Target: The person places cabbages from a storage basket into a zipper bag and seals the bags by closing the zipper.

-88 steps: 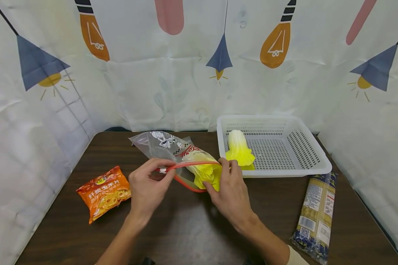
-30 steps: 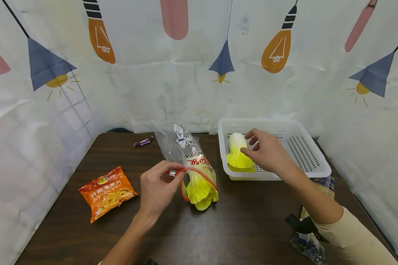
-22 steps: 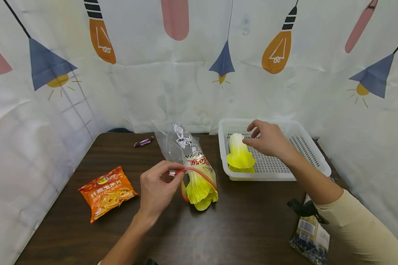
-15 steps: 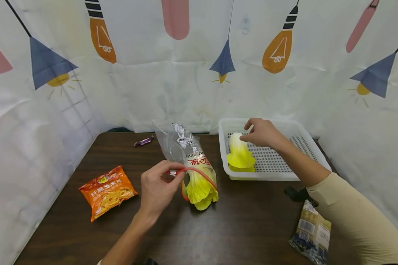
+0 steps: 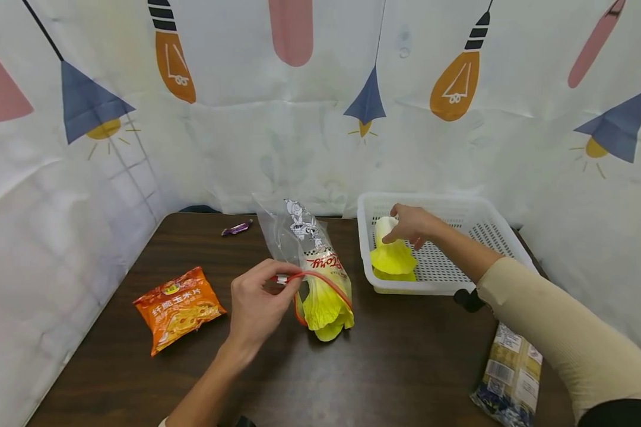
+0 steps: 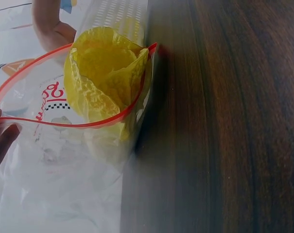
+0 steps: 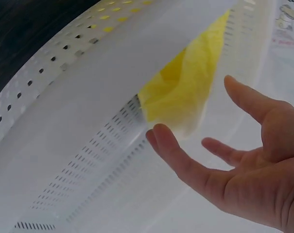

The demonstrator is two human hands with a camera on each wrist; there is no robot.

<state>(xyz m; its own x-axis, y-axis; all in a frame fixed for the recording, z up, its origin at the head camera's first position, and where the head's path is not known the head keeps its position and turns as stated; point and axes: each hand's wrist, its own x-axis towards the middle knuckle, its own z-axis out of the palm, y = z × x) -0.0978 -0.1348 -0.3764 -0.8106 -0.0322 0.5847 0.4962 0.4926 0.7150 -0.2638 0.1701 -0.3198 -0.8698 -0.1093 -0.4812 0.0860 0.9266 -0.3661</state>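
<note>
My left hand (image 5: 283, 280) pinches the red zip rim of a clear printed bag (image 5: 304, 237) lying on the dark table. A yellow cabbage leaf (image 5: 326, 305) sits in the bag's mouth. The left wrist view shows that leaf (image 6: 103, 73) inside the red rim (image 6: 88, 124), with my fingertips (image 6: 1, 141) at the left edge. My right hand (image 5: 402, 229) reaches into the white basket (image 5: 491, 222), at the white stem of a second cabbage leaf (image 5: 392, 260). In the right wrist view its fingers (image 7: 176, 155) are spread beside that leaf (image 7: 185, 92), not closed round it.
An orange snack packet (image 5: 178, 308) lies at the left of the table. A small purple sweet (image 5: 237, 228) lies near the back edge. A long noodle packet (image 5: 510, 373) lies at the front right. A patterned cloth hangs round the table on three sides.
My right hand let go of the bag's mouth and moved right into the basket, up to the second leaf's stem. My left hand kept its hold on the red rim.
</note>
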